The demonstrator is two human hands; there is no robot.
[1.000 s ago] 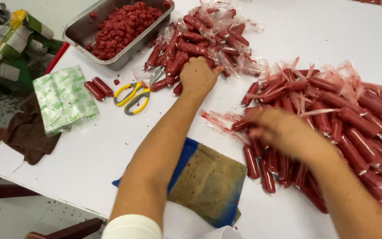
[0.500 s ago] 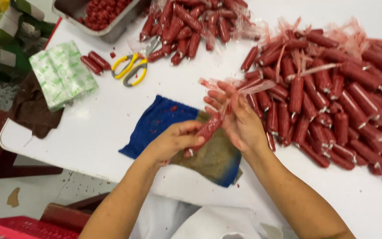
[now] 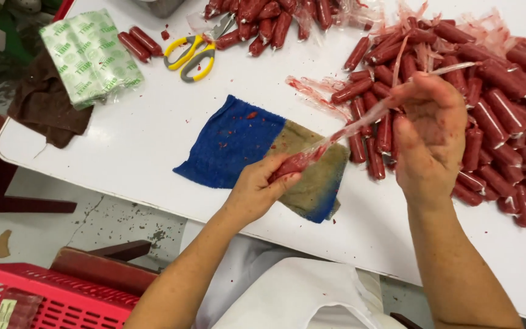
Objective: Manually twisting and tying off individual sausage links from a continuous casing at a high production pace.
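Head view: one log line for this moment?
left hand: grips sausage | right hand: pulls clear casing taut | below: blue cloth | table

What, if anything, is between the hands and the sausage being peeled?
Nothing visible. The left hand already grips the red sausage over the blue cloth, and the right hand pinches its clear casing, stretched taut between them.

Yellow-handled scissors (image 3: 193,52) lie on the white tabletop (image 3: 123,146) near a green-printed plastic packet (image 3: 89,55). A brown cloth (image 3: 47,109) hangs over the edge. A red crate (image 3: 56,301) sits below.
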